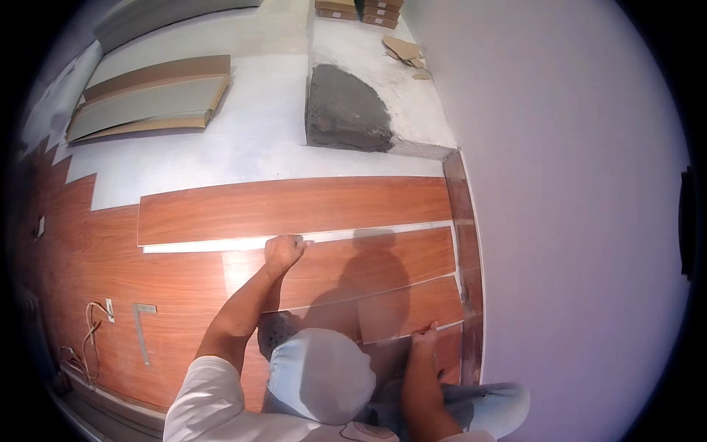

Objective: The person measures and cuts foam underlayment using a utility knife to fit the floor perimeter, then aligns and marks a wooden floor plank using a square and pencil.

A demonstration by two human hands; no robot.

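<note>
A long red-brown floor plank spans the upper part of the laid floor, with a white strip along its near side. At that strip my left hand is closed, curled over the edge of the nearer plank. Lower right lies a short plank of the same colour. My right hand is closed at its near edge, where a thin pale gap shows; its fingertips are partly hidden. My head's shadow falls across these planks.
A purplish wall rises on the right, with a brown baseboard. Far off are a dark cement patch, torn cardboard, stacked boxes and an opened carton. At left lie a metal square and a cord.
</note>
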